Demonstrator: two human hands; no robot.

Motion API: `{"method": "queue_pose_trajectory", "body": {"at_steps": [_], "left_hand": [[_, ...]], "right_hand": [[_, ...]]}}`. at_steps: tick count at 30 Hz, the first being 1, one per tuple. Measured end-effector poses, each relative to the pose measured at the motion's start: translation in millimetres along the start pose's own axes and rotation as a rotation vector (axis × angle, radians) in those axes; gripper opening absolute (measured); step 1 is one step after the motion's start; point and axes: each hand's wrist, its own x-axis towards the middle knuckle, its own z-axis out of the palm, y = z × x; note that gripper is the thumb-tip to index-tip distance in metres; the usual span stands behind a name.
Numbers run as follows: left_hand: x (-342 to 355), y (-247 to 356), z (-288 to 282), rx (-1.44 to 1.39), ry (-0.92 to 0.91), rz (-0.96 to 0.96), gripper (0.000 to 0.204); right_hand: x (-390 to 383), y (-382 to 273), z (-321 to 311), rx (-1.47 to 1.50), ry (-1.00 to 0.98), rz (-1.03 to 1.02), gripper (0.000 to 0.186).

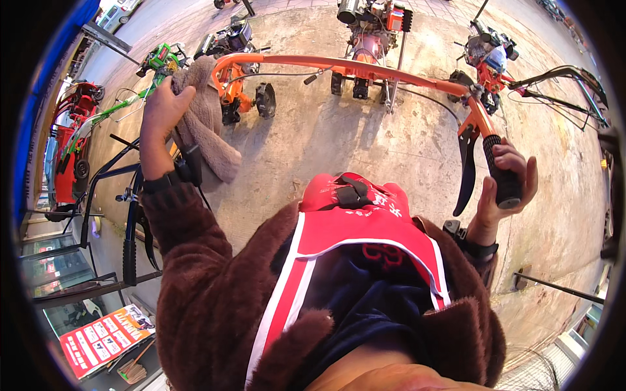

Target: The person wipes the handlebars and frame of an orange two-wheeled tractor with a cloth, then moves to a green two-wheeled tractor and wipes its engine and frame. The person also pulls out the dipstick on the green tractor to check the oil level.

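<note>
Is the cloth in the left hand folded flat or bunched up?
Bunched up. The left hand grips the brown cloth in a wad against the orange handlebar, one end hanging loose.

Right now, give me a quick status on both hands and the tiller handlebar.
Left hand clutching brown cloth at orange handlebar. Right hand closed on black grip. Lever hangs beside the grip, untouched.

My left hand point(162, 104) presses a cloth point(207, 124) on the handlebar's point(339, 65) left end, my right hand point(505, 186) wraps its right grip point(502, 173), other tillers point(368, 26) parked beyond.
</note>
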Motion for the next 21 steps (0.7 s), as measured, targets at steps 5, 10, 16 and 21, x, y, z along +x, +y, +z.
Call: {"method": "queue_pose_trajectory", "body": {"at_steps": [5, 10, 16, 21], "left_hand": [[13.9, -14.2, -5.5, 0.064, -0.095, -0.061, 0.066], [11.8, -13.0, 7.7, 0.133, -0.108, -0.070, 0.081], [14.4, 5.9, 2.3, 0.316, -0.314, -0.076, 0.073], [4.1, 10.9, 0.9, 0.250, -0.256, -0.021, 0.069]], "right_hand": [[1.8, 1.5, -8.0, 0.051, -0.038, 0.040, 0.031], [1.3, -2.8, -7.8, 0.040, -0.063, 0.040, 0.031], [-2.8, -0.7, -4.8, 0.075, 0.012, 0.014, 0.029], [-8.9, -2.5, -5.3, 0.069, 0.038, 0.048, 0.031]]}}
